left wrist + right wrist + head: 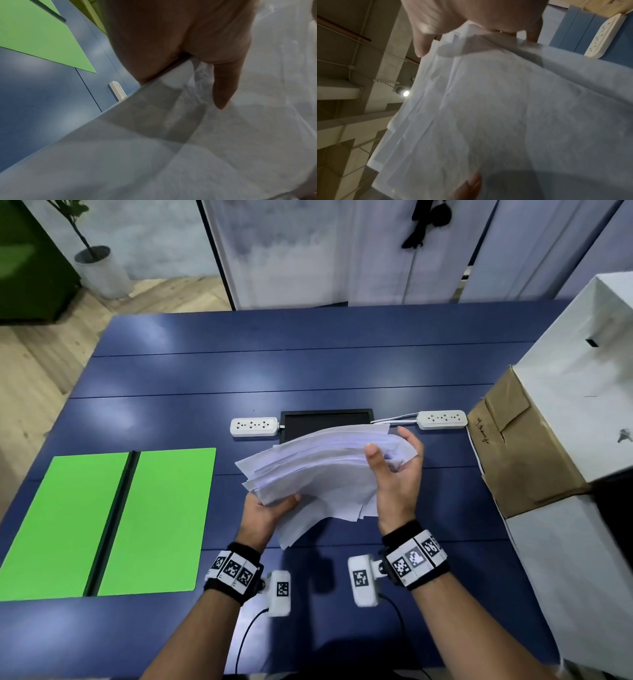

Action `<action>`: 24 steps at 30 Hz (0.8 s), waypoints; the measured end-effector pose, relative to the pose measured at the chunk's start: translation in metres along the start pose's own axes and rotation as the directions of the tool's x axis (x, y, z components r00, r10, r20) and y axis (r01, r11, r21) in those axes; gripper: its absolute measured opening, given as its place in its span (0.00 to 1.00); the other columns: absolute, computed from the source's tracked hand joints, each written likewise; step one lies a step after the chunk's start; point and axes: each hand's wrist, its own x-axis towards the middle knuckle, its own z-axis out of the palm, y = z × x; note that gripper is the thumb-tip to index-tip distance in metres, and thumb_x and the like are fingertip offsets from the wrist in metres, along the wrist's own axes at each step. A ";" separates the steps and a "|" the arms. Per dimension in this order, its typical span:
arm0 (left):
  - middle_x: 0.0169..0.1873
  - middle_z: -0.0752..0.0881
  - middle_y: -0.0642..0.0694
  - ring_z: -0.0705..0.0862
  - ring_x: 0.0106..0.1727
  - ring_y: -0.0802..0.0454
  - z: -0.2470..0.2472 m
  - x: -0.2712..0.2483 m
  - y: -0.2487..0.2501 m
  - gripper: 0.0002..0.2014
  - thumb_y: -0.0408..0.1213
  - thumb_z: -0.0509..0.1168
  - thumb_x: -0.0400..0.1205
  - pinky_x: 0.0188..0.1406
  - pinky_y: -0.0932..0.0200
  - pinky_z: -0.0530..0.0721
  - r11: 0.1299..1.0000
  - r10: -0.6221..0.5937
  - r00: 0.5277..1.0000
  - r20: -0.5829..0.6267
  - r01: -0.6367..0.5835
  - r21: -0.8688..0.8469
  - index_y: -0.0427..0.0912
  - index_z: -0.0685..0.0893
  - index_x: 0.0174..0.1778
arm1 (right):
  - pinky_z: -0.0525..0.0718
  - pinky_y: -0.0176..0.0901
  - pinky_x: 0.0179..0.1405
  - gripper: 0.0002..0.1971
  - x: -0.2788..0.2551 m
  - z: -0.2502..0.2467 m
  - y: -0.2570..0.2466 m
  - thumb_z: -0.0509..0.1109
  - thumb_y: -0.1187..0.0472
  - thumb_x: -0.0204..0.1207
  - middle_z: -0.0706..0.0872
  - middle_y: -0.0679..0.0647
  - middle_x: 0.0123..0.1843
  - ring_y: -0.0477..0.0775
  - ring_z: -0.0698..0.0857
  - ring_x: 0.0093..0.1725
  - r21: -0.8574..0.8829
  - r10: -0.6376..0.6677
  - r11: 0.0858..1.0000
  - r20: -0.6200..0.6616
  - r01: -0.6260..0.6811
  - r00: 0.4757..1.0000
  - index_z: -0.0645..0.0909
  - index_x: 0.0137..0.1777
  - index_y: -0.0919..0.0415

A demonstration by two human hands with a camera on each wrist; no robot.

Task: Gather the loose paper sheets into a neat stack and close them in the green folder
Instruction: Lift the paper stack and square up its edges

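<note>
Lying open and flat on the blue table (308,371), well to the left of the paper sheets (318,474), the green folder (113,522) shows two green leaves either side of a dark spine that runs away from the person. Just right of it the left hand (263,513) grips the sheets' near-left corner, thumb on top and fingers hidden beneath. The sheets are held above the table in a fanned, uneven bundle, edges staggered, their long axis slanting from near-left up to far-right. At the bundle's right end the right hand (399,474) cups the far-right edge, fingers curled behind and thumb raised in front; whether the thumb presses the paper I cannot tell. Beyond the sheets lie two white power strips (254,426) flanking a black tray (325,419). Judging from this, the edges need squaring first; the carry then goes leftward, with the left hand nearer the folder.
</note>
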 end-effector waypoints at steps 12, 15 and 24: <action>0.48 0.95 0.46 0.93 0.48 0.51 -0.002 -0.004 0.000 0.20 0.17 0.74 0.75 0.48 0.57 0.90 0.999 -0.053 0.999 0.012 0.053 -0.004 0.49 0.94 0.49 | 0.77 0.36 0.40 0.25 0.003 0.002 0.001 0.78 0.45 0.70 0.80 0.40 0.34 0.45 0.75 0.36 -0.048 -0.059 0.997 -0.054 0.056 0.997 0.79 0.64 0.50; 0.49 0.95 0.46 0.93 0.49 0.50 -0.001 -0.005 0.000 0.20 0.16 0.73 0.75 0.49 0.56 0.90 0.999 -0.049 0.998 0.025 0.049 -0.012 0.49 0.94 0.49 | 0.79 0.37 0.45 0.22 0.005 0.002 0.001 0.79 0.50 0.73 0.86 0.38 0.34 0.43 0.80 0.37 -0.061 -0.050 0.997 -0.071 0.046 0.996 0.79 0.65 0.52; 0.49 0.95 0.50 0.92 0.49 0.54 -0.001 -0.005 -0.002 0.26 0.16 0.74 0.75 0.50 0.58 0.89 0.999 -0.038 0.998 0.046 0.038 0.002 0.57 0.95 0.50 | 0.77 0.31 0.41 0.18 0.004 0.002 -0.005 0.78 0.53 0.77 0.82 0.43 0.35 0.38 0.77 0.33 -0.115 -0.075 0.991 -0.072 0.066 0.995 0.81 0.63 0.54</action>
